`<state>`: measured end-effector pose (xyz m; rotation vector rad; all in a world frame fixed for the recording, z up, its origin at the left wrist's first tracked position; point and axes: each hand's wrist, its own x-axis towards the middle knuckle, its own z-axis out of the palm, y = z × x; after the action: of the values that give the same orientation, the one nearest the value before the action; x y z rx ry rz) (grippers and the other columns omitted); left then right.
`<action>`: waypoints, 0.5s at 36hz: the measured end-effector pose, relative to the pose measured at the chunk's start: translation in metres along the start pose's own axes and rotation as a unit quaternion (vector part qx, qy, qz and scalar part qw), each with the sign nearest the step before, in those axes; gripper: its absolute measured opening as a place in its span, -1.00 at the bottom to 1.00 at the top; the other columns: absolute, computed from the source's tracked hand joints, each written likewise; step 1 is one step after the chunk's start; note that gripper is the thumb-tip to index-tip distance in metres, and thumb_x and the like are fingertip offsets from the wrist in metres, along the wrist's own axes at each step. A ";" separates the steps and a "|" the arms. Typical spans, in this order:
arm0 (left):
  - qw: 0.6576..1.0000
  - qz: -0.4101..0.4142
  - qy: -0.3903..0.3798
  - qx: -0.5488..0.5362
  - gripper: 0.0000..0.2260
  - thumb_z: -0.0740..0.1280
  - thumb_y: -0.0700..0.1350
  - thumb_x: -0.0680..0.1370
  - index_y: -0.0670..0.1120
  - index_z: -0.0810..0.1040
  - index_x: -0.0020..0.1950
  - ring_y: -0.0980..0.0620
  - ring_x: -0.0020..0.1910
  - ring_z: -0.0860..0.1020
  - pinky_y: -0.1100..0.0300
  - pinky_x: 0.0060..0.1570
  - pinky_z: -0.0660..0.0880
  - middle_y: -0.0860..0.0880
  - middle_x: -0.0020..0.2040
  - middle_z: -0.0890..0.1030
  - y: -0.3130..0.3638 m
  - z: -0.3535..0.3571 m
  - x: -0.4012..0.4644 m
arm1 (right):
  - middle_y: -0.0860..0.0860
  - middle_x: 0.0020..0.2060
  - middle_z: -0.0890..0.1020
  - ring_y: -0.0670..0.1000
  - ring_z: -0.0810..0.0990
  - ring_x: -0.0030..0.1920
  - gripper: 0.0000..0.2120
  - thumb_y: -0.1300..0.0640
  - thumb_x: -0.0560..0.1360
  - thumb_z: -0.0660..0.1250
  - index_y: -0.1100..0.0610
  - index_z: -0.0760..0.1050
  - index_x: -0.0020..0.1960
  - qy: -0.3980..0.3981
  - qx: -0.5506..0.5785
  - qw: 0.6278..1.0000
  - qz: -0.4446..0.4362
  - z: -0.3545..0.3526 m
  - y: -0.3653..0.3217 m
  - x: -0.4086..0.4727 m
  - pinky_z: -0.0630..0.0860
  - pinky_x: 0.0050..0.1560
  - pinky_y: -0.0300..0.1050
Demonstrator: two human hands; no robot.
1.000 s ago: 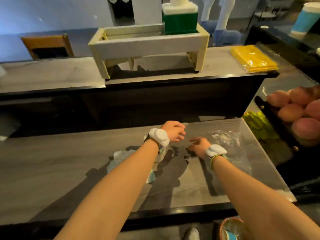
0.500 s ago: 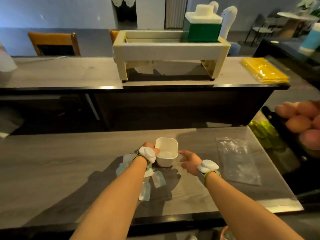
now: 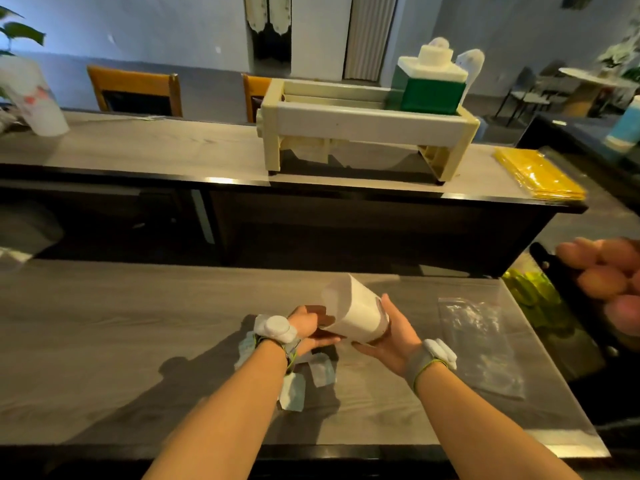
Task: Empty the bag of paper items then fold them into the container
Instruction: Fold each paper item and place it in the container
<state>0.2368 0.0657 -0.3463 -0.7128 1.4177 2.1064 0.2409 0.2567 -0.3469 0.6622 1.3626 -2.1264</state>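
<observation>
Two bare hands hold a white plastic tub (image 3: 360,315) tilted above the grey wood-grain table (image 3: 138,327). The right hand (image 3: 391,332) cups its base with fingers spread; the left hand (image 3: 308,329) curls under its lower side. Pale blue-white paper packets (image 3: 322,368) lie below, and a clear plastic bag (image 3: 481,344) lies flat to the right.

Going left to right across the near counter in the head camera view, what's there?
Paper items → left hand → white container held tilted in both hands → right hand → clear plastic bag, flat on the counter.

white container (image 3: 358,315): tilted, lifted off table | paper items (image 3: 292,389): scattered flat beneath | clear bag (image 3: 481,344): flat, right
</observation>
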 end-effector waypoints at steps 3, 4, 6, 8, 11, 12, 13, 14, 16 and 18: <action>0.997 -0.014 -0.040 -0.059 -0.74 0.32 -0.13 0.56 -0.20 0.53 0.21 -0.17 -0.01 0.60 -0.05 -0.12 0.60 -0.21 0.03 0.64 0.000 0.000 -0.007 | 0.15 0.16 0.59 0.19 0.56 0.17 -0.57 -0.20 0.44 0.36 -0.03 0.46 0.23 0.012 -0.023 0.999 -0.032 0.015 -0.007 -0.002 0.53 0.17 0.18; 0.994 -0.017 -0.055 -0.089 -0.70 0.28 -0.02 0.58 -0.18 0.54 0.21 -0.16 -0.03 0.60 -0.02 -0.13 0.58 -0.21 0.04 0.65 0.002 0.002 -0.008 | 0.14 0.13 0.60 0.19 0.58 0.15 -0.60 -0.18 0.43 0.38 -0.04 0.47 0.20 0.021 -0.037 0.998 -0.047 0.017 -0.010 -0.002 0.56 0.10 0.14; 0.988 -0.015 -0.064 -0.140 -0.56 0.16 0.15 0.60 -0.15 0.52 0.25 -0.15 -0.06 0.60 0.03 -0.11 0.52 -0.29 0.15 0.62 0.003 -0.007 -0.006 | 0.14 0.10 0.62 0.19 0.59 0.13 -0.65 -0.14 0.42 0.40 -0.07 0.49 0.16 0.024 -0.103 0.991 -0.080 0.027 -0.014 -0.003 0.60 0.02 0.11; 0.984 -0.008 -0.057 -0.170 -0.48 0.13 0.25 0.57 -0.15 0.53 0.22 -0.17 0.01 0.59 0.02 -0.04 0.46 -0.28 0.17 0.60 0.004 -0.009 -0.002 | 0.13 0.08 0.63 0.17 0.61 0.09 -0.72 -0.11 0.42 0.41 -0.08 0.54 0.10 0.027 -0.157 0.981 -0.112 0.034 -0.019 -0.002 0.60 0.05 0.13; 0.979 -0.018 -0.045 -0.199 -0.53 0.30 0.34 0.38 -0.09 0.48 -0.13 -0.09 -0.23 0.48 0.10 -0.22 0.43 -0.10 -0.16 0.49 -0.006 -0.019 0.022 | 0.10 0.04 0.66 0.13 0.64 0.02 -0.71 -0.09 0.40 0.44 -0.08 0.57 0.10 0.034 -0.212 0.964 -0.157 0.047 -0.024 -0.003 0.60 -0.03 0.04; 0.975 -0.021 -0.050 -0.217 -0.52 0.33 0.35 0.33 -0.09 0.45 -0.17 -0.08 -0.25 0.45 0.10 -0.21 0.43 -0.10 -0.19 0.47 -0.011 -0.024 0.029 | 0.08 0.04 0.67 0.13 0.64 0.03 -0.65 -0.13 0.37 0.46 -0.10 0.56 0.13 0.035 -0.233 0.957 -0.170 0.052 -0.024 -0.002 0.61 0.00 0.06; 0.974 -0.023 -0.044 -0.220 -0.51 0.31 0.34 0.36 -0.11 0.48 -0.15 -0.09 -0.22 0.48 0.05 -0.12 0.45 -0.12 -0.18 0.53 -0.008 -0.020 0.019 | 0.07 0.05 0.67 0.14 0.65 0.05 -0.60 -0.17 0.33 0.47 -0.13 0.55 0.14 0.038 -0.247 0.951 -0.179 0.054 -0.026 -0.002 0.61 0.05 0.11; 0.971 -0.021 -0.046 -0.234 -0.49 0.24 0.31 0.45 -0.16 0.53 -0.09 -0.12 -0.16 0.54 -0.03 0.03 0.47 -0.16 -0.15 0.61 -0.008 -0.020 0.013 | 0.05 0.05 0.67 0.14 0.65 0.06 -0.57 -0.20 0.30 0.48 -0.17 0.53 0.13 0.042 -0.265 0.945 -0.186 0.058 -0.026 -0.002 0.60 0.09 0.15; 0.967 -0.016 -0.039 -0.250 -0.46 0.09 0.25 0.58 -0.22 0.54 0.04 -0.16 -0.15 0.62 -0.12 0.13 0.45 -0.21 -0.21 0.67 -0.009 -0.019 0.006 | 0.02 0.06 0.65 0.12 0.66 0.04 -0.53 -0.22 0.29 0.47 -0.21 0.49 0.17 0.051 -0.292 0.934 -0.198 0.064 -0.027 -0.005 0.61 0.09 0.16; 0.962 -0.025 -0.046 -0.269 -0.49 0.05 0.22 0.61 -0.20 0.50 0.08 -0.18 -0.15 0.60 -0.13 0.09 0.45 -0.23 -0.17 0.64 -0.012 -0.021 0.008 | 0.00 0.08 0.62 0.09 0.65 0.04 -0.45 -0.22 0.31 0.47 -0.19 0.44 0.26 0.060 -0.311 0.925 -0.208 0.070 -0.029 -0.009 0.62 0.09 0.13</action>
<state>0.2415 0.0508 -0.3666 -0.8217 0.7630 2.4695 0.2199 0.2038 -0.2961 0.2554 2.2644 -1.7786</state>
